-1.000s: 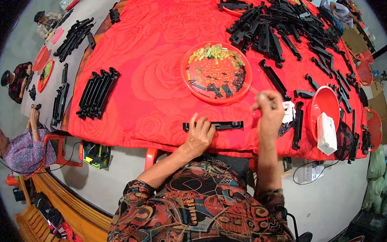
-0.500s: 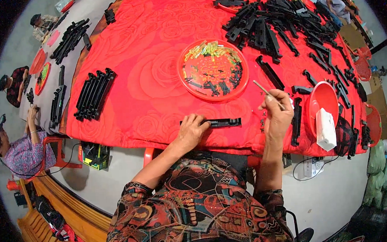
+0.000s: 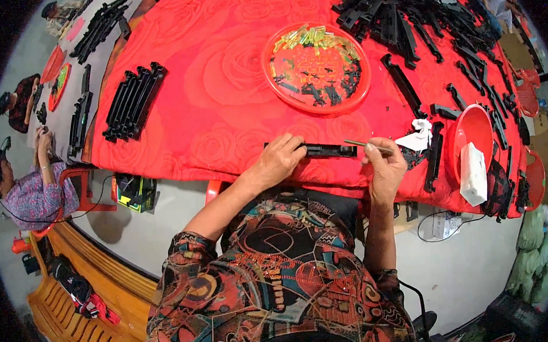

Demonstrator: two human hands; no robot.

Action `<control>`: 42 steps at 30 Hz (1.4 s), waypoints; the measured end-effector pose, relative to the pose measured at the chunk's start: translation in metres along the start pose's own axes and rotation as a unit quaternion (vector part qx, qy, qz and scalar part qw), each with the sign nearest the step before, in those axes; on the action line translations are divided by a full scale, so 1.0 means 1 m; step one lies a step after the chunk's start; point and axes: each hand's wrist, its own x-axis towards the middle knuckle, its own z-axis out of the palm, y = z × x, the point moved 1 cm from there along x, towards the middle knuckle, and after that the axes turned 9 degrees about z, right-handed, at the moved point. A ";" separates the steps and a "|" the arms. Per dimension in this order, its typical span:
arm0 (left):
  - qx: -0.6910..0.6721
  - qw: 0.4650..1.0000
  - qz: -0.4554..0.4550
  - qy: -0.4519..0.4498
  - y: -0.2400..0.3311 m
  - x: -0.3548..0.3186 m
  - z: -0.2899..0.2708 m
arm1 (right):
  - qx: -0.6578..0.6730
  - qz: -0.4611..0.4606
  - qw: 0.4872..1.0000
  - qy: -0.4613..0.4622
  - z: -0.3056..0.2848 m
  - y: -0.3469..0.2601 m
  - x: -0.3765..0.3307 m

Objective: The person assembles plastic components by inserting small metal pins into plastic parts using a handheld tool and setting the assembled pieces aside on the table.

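- While you're looking down at it, the table (image 3: 220,111) under its red cloth is the biggest thing here. There's a big heap of black parts (image 3: 428,17) on the far right side, and nothing there has shifted.
- The round red tray (image 3: 269,65) of small black and yellowish bits sits just beyond your hands, same spot as a second ago.
- The black strip (image 3: 330,149) lies flat at the near table edge, between your hands.
- Your left hand (image 3: 278,162) has its grip curled down over the strip's left end, pinning it. It was already on it a second ago.
- Your right hand (image 3: 387,167) is what changed. It was lifted up near the tray and has dropped to the strip's right end, so I'd say the work's back on the strip.
- That grip is pinched closed on a thin stick (image 3: 363,144), tip pointing at the strip. I can't tell if it's touching.
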 end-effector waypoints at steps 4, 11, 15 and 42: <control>0.009 1.000 0.001 -0.005 0.000 -0.001 0.001 | 0.032 -0.056 0.998 0.000 0.002 0.009 0.001; 0.034 0.999 -0.008 -0.007 0.006 -0.003 0.001 | -0.093 -0.090 0.990 -0.049 0.014 0.049 -0.006; 0.052 0.998 -0.019 -0.008 0.008 -0.003 -0.001 | -0.110 -0.063 0.991 -0.049 0.015 0.058 -0.005; 0.035 0.998 -0.053 -0.013 0.005 0.000 0.002 | -0.145 -0.067 0.987 -0.024 0.024 0.071 -0.005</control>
